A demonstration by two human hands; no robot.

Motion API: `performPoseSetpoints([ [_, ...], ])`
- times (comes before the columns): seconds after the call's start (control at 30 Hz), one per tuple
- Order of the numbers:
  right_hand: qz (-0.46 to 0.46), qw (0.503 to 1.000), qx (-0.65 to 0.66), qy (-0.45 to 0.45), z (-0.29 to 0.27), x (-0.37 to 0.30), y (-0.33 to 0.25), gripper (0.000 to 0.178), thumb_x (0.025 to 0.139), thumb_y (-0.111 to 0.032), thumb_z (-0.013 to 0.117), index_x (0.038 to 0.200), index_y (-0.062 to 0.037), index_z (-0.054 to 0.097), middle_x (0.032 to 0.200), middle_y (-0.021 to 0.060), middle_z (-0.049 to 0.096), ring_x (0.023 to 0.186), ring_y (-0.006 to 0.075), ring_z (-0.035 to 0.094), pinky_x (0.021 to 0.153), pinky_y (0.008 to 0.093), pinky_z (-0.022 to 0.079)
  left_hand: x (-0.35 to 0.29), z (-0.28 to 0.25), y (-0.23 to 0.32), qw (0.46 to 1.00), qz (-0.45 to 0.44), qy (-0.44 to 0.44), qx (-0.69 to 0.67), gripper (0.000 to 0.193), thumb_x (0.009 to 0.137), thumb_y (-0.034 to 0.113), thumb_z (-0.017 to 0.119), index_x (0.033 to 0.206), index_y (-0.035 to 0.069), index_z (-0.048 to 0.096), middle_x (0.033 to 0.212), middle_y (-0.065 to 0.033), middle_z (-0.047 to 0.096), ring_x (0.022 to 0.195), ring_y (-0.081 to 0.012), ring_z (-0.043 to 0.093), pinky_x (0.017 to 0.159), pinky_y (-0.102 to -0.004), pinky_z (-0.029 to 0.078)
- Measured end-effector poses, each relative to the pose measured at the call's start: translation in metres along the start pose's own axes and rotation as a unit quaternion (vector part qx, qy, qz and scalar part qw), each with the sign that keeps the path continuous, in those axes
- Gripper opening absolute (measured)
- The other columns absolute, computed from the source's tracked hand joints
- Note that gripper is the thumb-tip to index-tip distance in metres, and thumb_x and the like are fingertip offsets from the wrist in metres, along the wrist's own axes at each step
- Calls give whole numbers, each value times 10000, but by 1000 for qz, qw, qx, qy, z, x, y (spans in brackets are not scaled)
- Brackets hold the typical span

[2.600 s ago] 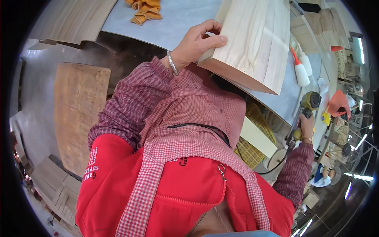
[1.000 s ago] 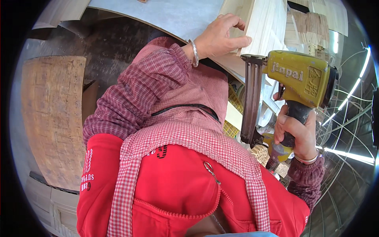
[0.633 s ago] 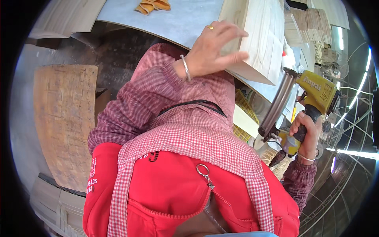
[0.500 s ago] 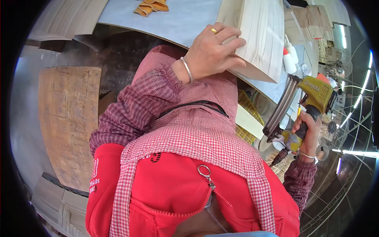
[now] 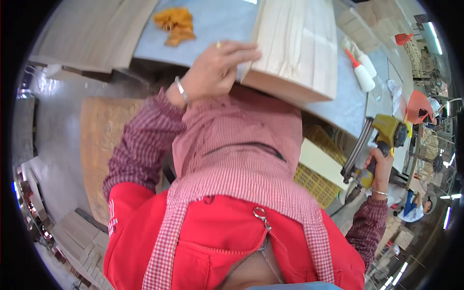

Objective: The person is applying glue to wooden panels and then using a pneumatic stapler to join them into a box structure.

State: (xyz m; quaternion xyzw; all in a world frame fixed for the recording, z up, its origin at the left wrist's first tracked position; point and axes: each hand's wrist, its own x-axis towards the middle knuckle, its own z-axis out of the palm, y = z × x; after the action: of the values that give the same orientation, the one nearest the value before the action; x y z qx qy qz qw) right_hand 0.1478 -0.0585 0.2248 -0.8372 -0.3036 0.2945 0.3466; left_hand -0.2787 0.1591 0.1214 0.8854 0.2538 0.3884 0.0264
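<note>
My right hand (image 5: pixel 382 169) wraps the grip of a yellow nail gun (image 5: pixel 386 126) near the table (image 5: pixel 340 108). My left hand (image 5: pixel 212 70) extends its loosely spread fingers to the wooden box (image 5: pixel 297 43), contact uncertain; the box lies on the table, left of a red-tipped bottle (image 5: pixel 363 78).

Smooth, matt wood it was on the box (image 5: pixel 294 42), top centre! The rag (image 5: pixel 175 21), upper left, was matt cloth; far right, the gun (image 5: pixel 384 127) showed dull metal, the red-tipped bottle (image 5: pixel 364 79) smooth plastic.
</note>
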Motion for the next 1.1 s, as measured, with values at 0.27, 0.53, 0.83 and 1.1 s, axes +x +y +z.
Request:
performPoseSetpoints([
  [0.27,-182,926,-308,122,-14,95,90,346,780,-131,594,1094,7,547,680,161,602,470,263,553,459,365,459,35,18,17,929,-291,37,-226,351,846,74,545,1190,7,568,1094,-100,621,896,-177,585,740,-258,499],
  [0.53,-138,856,-478,139,-21,175,115,674,794,-194,603,1381,-38,312,859,249,643,754,431,622,651,475,486,89,34,17,693,-590,48,-412,305,921,143,523,1170,-32,536,1046,-124,609,851,-165,588,757,-270,500],
  [0.83,-87,869,-452,181,3,206,99,731,804,-295,640,1391,-31,293,924,240,647,815,427,630,707,475,493,99,46,15,602,-685,67,-405,172,929,155,515,981,4,579,891,-75,615,723,-127,578,654,-243,494],
  [1.1,-131,867,-432,208,9,211,115,841,769,-394,677,1396,-6,272,991,240,635,874,403,631,733,456,500,93,45,28,641,-666,100,-368,207,914,180,508,876,-8,586,772,-50,578,651,-123,522,591,-252,456],
])
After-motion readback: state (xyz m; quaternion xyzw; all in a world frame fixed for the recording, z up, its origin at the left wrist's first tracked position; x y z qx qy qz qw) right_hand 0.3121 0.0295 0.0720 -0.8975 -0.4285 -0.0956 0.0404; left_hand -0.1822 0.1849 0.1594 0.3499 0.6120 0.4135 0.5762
